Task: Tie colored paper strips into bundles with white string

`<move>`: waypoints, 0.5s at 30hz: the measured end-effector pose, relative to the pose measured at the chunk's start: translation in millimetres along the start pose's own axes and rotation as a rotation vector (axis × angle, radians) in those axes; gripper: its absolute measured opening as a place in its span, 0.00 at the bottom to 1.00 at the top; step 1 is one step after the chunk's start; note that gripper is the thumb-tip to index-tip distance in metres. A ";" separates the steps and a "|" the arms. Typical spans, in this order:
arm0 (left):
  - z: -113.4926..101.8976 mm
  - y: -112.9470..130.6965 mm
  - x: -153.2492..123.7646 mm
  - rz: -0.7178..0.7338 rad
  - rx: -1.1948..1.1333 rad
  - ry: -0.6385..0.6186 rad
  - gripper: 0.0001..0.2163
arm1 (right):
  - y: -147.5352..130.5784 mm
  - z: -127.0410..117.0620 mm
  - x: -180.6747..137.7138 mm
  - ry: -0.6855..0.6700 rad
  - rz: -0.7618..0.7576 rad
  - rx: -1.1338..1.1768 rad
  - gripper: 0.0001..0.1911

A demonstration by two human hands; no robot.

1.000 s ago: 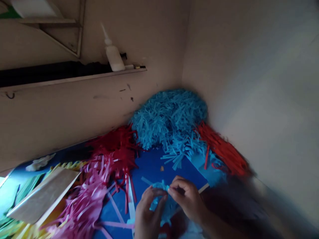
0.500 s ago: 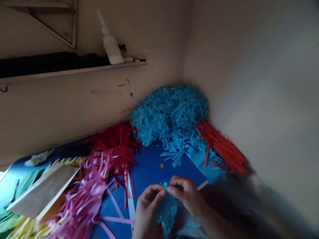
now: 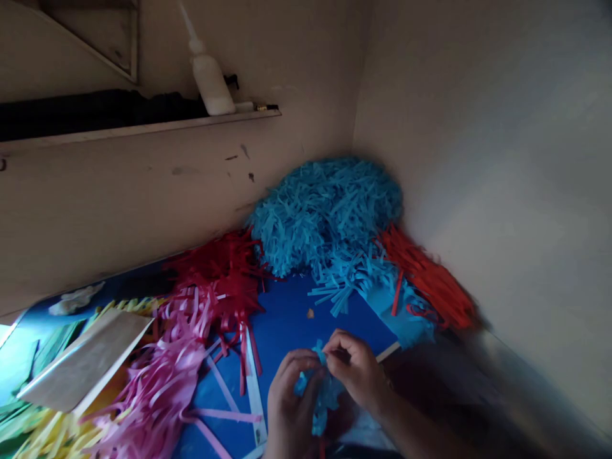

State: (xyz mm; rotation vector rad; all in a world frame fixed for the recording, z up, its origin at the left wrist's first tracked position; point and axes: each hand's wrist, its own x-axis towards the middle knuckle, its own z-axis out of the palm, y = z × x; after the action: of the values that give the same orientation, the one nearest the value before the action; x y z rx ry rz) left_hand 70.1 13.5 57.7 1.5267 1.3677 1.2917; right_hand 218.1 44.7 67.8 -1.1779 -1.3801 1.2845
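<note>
Low in the middle of the head view, a crinkled piece of light blue tissue paper (image 3: 326,398) hangs between my two hands. My left hand (image 3: 292,395) has its fingers curled round the paper's left side and top. With thumb and forefinger together, my right hand (image 3: 351,366) pinches the paper's upper edge close to the left fingertips. Beyond them, a big heap of blue fringed paper (image 3: 329,207) lies in the corner, with a flat blue fringed sheet (image 3: 392,312) in front of it.
Red fringe (image 3: 215,271), pink strips (image 3: 148,395) and a folded tan paper (image 3: 86,360) cover the blue table (image 3: 287,312) at left. Orange-red fringe (image 3: 428,280) leans by the right wall. A glue bottle (image 3: 213,83) stands on the wall shelf (image 3: 143,131).
The blue tissue paper has been drawn up and bunched more between my hands. My left fingers have curled further over it, and my right hand has risen slightly.
</note>
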 end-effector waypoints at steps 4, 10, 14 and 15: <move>2.2 -1.0 -1.0 -0.119 -0.051 -0.044 0.05 | 5.7 -1.2 2.6 -0.022 0.077 0.015 0.08; -8.2 -0.7 4.4 -0.641 -0.501 -0.028 0.13 | 14.1 -11.2 7.2 -0.247 0.189 0.151 0.21; -12.9 -2.4 8.2 -0.791 -0.711 -0.029 0.15 | 6.5 -13.8 1.7 -0.233 0.125 0.086 0.22; -12.6 -2.9 8.2 -0.806 -0.733 -0.039 0.14 | 4.2 -13.1 0.1 -0.230 0.087 0.026 0.22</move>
State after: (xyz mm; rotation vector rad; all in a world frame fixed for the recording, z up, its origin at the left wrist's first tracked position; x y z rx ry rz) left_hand 56.7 20.6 59.9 0.4190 1.1054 1.0335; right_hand 231.2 46.8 64.6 -1.1094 -1.4851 1.5334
